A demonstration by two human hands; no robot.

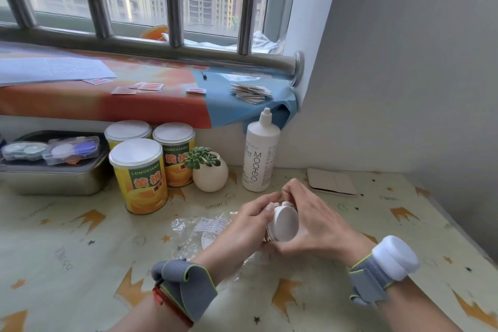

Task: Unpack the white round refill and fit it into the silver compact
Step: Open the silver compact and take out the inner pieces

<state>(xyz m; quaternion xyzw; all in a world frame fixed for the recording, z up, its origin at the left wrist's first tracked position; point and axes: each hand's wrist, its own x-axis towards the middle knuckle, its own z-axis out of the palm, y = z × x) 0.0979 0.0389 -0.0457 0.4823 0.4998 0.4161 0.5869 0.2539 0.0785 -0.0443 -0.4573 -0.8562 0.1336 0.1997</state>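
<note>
Just above the table, both hands hold a white round refill [286,224] tilted on edge, its flat face turned toward me. My left hand [244,226] grips its left rim with the thumb near the top. Cupping it from the right, my right hand [316,221] has fingertips pinching small tabs at the top edge. A thin darker rim shows behind the disc's lower left; I cannot tell whether that is the silver compact. A crumpled clear plastic wrapper [192,226] with a printed label lies on the table under my left hand.
Three yellow cans [140,183] stand at the back left beside a small white vase with a succulent [208,174]. A tall white bottle [258,153] stands behind my hands, with a beige wallet [332,182] to its right. A steel tray [54,178] holds lens cases at far left.
</note>
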